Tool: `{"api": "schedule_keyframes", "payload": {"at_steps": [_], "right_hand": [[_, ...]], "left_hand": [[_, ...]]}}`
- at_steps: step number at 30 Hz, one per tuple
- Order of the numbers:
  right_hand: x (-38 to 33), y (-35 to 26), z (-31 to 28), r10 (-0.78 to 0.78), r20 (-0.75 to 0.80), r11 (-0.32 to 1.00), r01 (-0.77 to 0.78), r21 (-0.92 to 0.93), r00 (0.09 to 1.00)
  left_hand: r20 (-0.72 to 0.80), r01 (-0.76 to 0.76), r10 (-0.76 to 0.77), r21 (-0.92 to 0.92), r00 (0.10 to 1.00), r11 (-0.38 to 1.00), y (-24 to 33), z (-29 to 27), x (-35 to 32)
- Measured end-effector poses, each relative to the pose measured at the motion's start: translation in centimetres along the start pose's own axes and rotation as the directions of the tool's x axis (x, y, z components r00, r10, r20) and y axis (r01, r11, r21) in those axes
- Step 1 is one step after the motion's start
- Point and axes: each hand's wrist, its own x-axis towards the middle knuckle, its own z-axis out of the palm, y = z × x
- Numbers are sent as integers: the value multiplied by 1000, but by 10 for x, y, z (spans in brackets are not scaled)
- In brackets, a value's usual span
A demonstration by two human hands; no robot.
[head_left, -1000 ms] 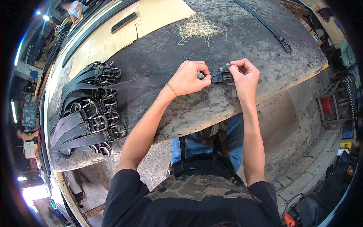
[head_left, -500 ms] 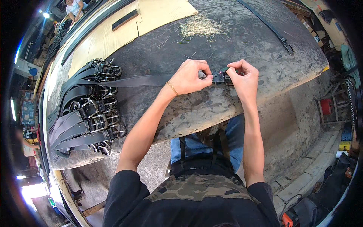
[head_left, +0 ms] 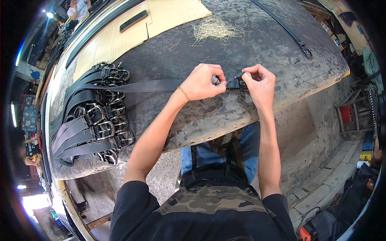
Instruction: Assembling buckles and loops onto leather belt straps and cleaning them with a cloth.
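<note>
Two bare hands meet over the worn stone-grey table, close to its near edge, and everything else I place from that table. The left hand is closed in a narrow pinch on the black belt strap, just where the strap reaches the dark buckle. The right hand is curled tight around the other side of the same buckle, fingertips pressing on it, so the buckle sits between both hands and touches each. From the left hand the strap runs flat across the table surface toward the person's left. At that left end of the table lies a heap of finished black belts with metal buckles, stacked side by side, well apart from the hands. Farther across the table, beyond the hands, is a small tuft of dry straw-like fibres. One more black belt lies alone toward the far right corner. Pale cardboard sheets cover the far side.
</note>
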Motion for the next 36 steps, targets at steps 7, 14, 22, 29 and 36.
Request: {"api": "schedule_keyframes", "payload": {"at_steps": [7, 14, 22, 29, 36], "right_hand": [[-1, -3, 0, 2, 9, 1000, -2, -8, 1000], [1, 5, 1, -44, -10, 998, 44, 41, 999], [5, 14, -4, 37, -71, 921, -6, 390, 997], [5, 10, -3, 60, -67, 834, -13, 551, 996], [6, 9, -2, 62, -76, 844, -11, 536, 995]], "left_hand": [[6, 14, -14, -29, 1000, 999, 1, 0, 0], [79, 48, -42, -75, 996, 996, 2, -5, -3], [-2, 11, -11, -25, 1000, 1000, 12, -12, -2], [-262, 10, 49, 219, 964, 976, 22, 23, -4], [-284, -31, 127, 320, 950, 947, 23, 25, -7]]}}
